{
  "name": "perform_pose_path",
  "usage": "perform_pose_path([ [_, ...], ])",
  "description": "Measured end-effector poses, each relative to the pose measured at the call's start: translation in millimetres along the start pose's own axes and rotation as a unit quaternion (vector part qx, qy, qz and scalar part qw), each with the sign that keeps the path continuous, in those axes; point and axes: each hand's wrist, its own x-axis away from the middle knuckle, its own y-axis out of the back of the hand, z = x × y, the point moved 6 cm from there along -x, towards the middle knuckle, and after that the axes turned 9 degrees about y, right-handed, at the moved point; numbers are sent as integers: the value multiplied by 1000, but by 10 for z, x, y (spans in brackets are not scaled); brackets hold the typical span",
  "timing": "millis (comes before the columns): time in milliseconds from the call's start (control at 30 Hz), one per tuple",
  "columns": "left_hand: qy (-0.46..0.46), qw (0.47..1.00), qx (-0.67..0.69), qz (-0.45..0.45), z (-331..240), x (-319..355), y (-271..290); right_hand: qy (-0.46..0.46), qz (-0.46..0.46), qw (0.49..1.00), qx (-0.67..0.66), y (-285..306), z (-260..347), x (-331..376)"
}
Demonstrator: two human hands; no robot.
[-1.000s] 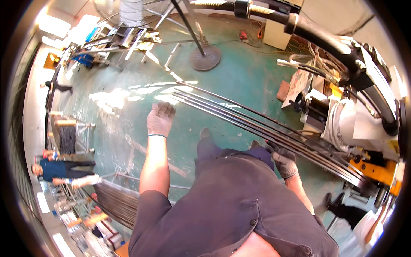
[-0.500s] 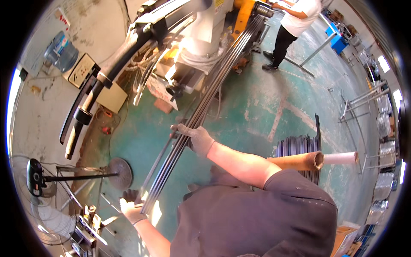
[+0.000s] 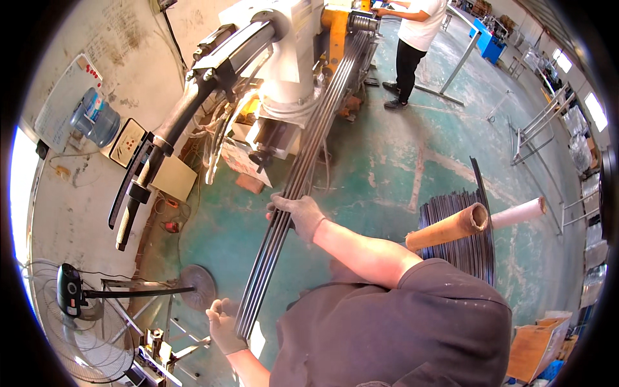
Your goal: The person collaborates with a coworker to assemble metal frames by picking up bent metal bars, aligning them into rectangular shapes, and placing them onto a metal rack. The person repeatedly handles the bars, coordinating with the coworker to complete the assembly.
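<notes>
Diagonally, slim metal rods (image 3: 307, 153) lie clamped in the gloved right hand (image 3: 300, 215), thumb across top; lower ends just beside the gloved left hand (image 3: 225, 327), its finger grip unclear. Upper ends near orange machine frame (image 3: 336, 39); white-shirted co-worker (image 3: 420, 29) alongside.

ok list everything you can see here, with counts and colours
rods: several, grey, top centre to lower left
rod stack: one, dark, right
tubes: two, brown and pale pink, right
machine: one, white, top centre
bottle: one, blue, upper left
board: one, white, left wall
fan: one, black, lower left
brick: one, reddish, floor below machine
box: one, brown, lower right
co-worker: one, white top, black trousers, top
floor: one, green, throughout
background clutter: too small to count
shirt: one, dark, bottom
right grip: one, pale glove, around rods
left grip: one, pale glove, beside rods' lower end
</notes>
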Motion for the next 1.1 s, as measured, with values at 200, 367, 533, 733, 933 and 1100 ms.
perform_pose_path([
  [200, 8, 997, -38, -68, 194, 149, 262, -9, -2, 1000, 22, 108, -44, -16],
  [367, -32, 996, -3, -86, 193, 104, 73, 2, -3, 1000, 16, 48, -55, -61],
  [533, -67, 995, 40, -66, 143, 56, -238, -7, 19, 996, 83, 156, -155, -212],
  [733, -51, 991, 87, -90, 224, 123, -236, -9, 24, 994, 110, 192, -145, -201],
  [933, -37, 990, 76, -113, 261, 207, -63, -17, 20, 994, 103, 180, -182, -129],
  [1100, -66, 987, 84, -116, 129, 390, 494, -39, 37, 985, 163, 79, -429, 65],
])
